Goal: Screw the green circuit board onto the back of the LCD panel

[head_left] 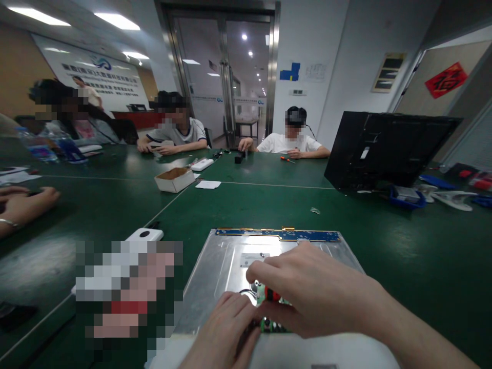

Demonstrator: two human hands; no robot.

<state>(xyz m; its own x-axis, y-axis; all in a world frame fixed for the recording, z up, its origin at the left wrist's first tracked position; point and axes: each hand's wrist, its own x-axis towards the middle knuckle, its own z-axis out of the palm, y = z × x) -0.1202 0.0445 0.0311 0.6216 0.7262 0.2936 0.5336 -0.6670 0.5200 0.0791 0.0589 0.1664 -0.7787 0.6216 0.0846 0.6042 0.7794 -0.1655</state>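
A flat metal display panel point(203, 287) lies on the table before me, with a narrow blue circuit strip point(249, 233) along its far edge. Over its near part, my right hand point(307, 289) is closed around a screwdriver point(272, 293) with a red and black handle; the tip is hidden. Beneath the fingers, part of a green circuit board point(269, 325) shows. My left hand point(230, 323) is beside it at the near edge, fingers bent together. What they hold, if anything, is hidden. A dark cable point(248, 292) runs between the hands.
A black monitor point(384, 151) stands at the right by a blue tray point(407, 197). Ahead is an open cardboard box point(175, 179). At left lies a white device point(144, 234), partly blurred out. Several people sit around the green table point(269, 205); one person's hands point(31, 205) are at far left.
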